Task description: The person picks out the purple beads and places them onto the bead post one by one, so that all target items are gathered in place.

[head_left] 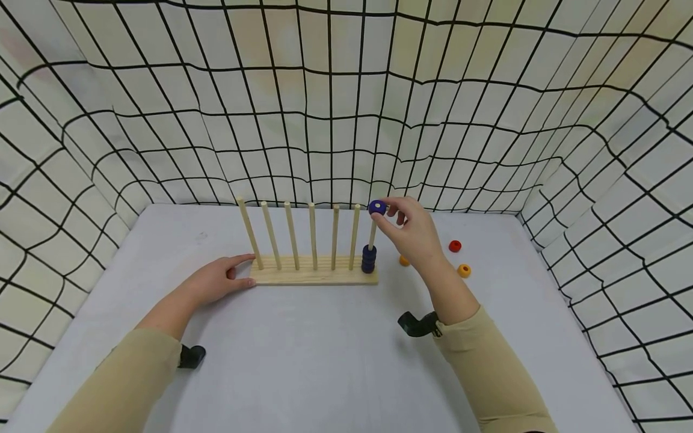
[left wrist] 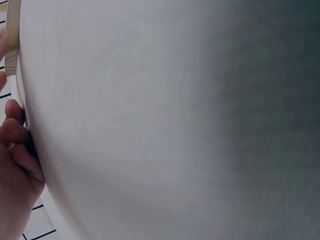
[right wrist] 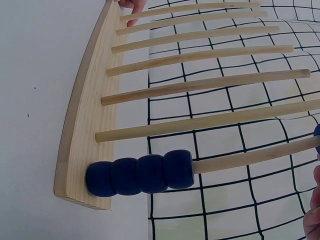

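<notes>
A wooden peg rack stands on the table, with several upright pegs in a row. My left hand grips its left end, thumb at the front edge and index finger at the back; the left wrist view shows only part of that hand. At the tip of the rightmost peg, my right hand pinches a dark blue bead, the pale peg end showing in its hole. Several dark blue beads are stacked at the foot of the same peg. The other pegs carry no beads.
Right of the rack lie a red bead, an orange bead and another orange bead partly hidden by my right hand. Black netting over white walls surrounds the table at the back and sides.
</notes>
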`<state>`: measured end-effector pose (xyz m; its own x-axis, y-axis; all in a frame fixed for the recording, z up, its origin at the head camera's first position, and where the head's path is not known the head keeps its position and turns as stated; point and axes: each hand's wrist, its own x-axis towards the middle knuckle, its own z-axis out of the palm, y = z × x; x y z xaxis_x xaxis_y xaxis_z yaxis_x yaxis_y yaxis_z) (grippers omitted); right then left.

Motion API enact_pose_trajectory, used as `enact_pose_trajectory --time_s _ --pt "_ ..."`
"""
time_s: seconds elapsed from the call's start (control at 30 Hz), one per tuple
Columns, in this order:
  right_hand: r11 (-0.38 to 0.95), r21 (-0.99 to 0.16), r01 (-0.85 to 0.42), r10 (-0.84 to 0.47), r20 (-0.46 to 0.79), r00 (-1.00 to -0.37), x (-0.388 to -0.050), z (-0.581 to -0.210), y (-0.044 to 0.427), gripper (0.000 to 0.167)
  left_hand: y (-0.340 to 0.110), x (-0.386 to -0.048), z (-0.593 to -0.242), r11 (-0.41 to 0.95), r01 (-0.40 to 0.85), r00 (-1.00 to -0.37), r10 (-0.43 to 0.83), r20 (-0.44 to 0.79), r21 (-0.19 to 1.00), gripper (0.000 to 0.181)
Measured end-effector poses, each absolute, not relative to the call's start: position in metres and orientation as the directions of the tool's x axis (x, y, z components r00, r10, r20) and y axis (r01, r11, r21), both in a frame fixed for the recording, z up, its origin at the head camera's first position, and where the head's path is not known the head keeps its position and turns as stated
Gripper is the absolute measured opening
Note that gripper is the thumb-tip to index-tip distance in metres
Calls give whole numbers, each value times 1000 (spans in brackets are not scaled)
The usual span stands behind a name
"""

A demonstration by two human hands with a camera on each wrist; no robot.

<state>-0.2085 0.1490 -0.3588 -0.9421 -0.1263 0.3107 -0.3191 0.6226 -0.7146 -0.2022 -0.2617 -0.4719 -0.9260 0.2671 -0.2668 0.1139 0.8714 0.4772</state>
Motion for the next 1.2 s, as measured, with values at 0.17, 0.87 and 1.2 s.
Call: enact_pose_trajectory --time_s 0.17,0.87,1.2 --pt "617 -720 -316 -123 308 -943 -208 -359 149 40 -261 -202 -472 872 116 -928 265 -262 475 80" --pt "636 -702 -319 -119 319 -940 -206 -358 155 34 -261 -201 -469 868 102 -925 263 -274 486 79" --pt "648 -696 -309 -114 313 -943 -204 -356 160 35 -261 -202 -471 862 113 -924 274 -268 494 78"
